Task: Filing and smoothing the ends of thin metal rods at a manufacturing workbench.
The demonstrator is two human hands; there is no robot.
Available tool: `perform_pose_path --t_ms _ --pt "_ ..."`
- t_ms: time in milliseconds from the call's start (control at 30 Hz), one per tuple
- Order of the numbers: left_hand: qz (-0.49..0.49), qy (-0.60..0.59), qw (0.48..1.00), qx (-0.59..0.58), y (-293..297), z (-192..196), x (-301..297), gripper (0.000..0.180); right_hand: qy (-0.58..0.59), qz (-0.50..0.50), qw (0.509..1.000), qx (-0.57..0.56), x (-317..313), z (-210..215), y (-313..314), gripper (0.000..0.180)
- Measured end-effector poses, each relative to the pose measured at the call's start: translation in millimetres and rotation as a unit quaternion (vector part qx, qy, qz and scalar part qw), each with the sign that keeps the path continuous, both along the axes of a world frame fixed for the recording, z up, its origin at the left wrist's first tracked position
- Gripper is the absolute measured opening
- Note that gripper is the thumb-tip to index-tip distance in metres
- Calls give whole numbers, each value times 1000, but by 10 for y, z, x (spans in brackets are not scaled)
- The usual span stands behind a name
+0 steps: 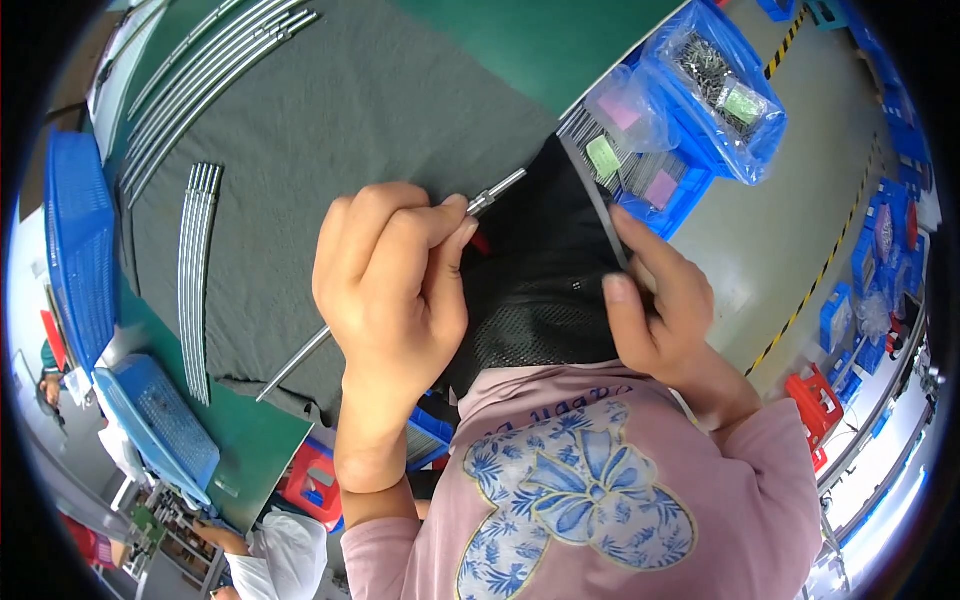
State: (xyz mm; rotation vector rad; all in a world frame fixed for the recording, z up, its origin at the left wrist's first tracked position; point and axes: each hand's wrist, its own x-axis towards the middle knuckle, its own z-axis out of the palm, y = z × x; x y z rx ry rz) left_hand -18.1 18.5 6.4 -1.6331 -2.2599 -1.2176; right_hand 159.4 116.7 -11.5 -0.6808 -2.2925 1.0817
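My left hand is closed around a thin metal rod that slants from lower left to upper right. Beyond its thumb and forefinger the rod's stepped end sticks out, with a collar and a narrower tip. My right hand is at the grey-trimmed edge of a black mesh cloth over my lap. Its thumb and forefinger are apart, and nothing shows between them; the other fingers are partly hidden.
A grey cloth covers much of the green table. Several metal rods lie on it at left. Blue bins of small metal parts and short rods stand at right. Blue baskets line the left edge. Another person's white sleeve shows lower left.
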Motion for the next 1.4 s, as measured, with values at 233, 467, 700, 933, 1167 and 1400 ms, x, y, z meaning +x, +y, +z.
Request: perform_pose_path --t_ms 233,467,700,933,1167,1400 --pt "20 -12 995 -101 -127 -25 15 14 44 -29 998 38 -861 33 61 47" --pt "-27 66 997 -5 34 -58 177 19 103 -165 967 165 -595 -319 508 39" --pt "-23 110 993 -27 -36 64 100 20 70 -85 991 74 -826 -56 547 20" --pt "-22 40 999 10 -183 338 115 18 117 63 979 155 -1281 -45 647 15" --pt "-43 159 986 -37 -241 785 -203 7 160 -18 987 25 -1376 -48 615 17" --pt "-108 217 967 -79 272 605 -1244 12 245 -39 967 49 -1494 -177 545 14"
